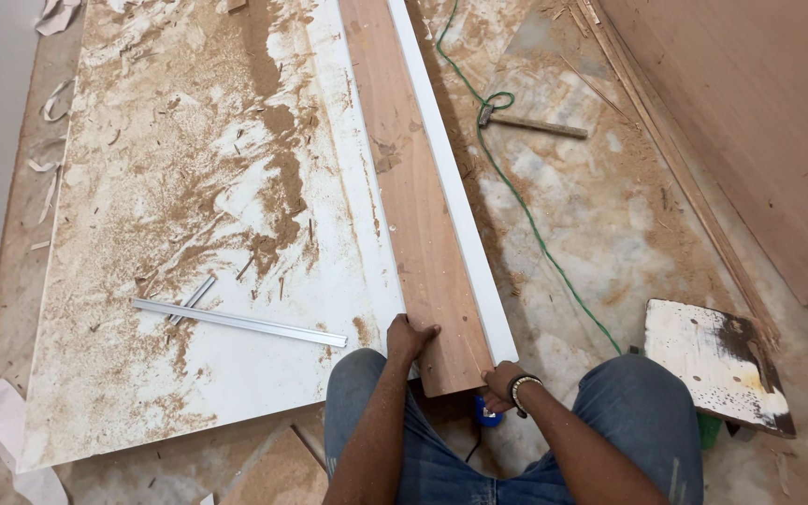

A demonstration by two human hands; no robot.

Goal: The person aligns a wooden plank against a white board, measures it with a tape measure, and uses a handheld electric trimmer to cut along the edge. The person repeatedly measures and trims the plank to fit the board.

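Observation:
A long reddish-brown wooden plank (413,187) lies along the right edge of a large white board (189,187) that is dusted with sawdust. My left hand (410,337) grips the plank's near end at its left corner. My right hand (500,382), with a beaded bracelet at the wrist, holds the plank's near right corner from below. Both of my knees in blue jeans are right behind the plank's end.
A metal straightedge (240,322) lies on the white board near me. A green cord (516,196) runs across the dusty floor past a hammer (533,122). A big plywood sheet (759,112) is at the right, and a stained white offcut (717,365) beside my right knee.

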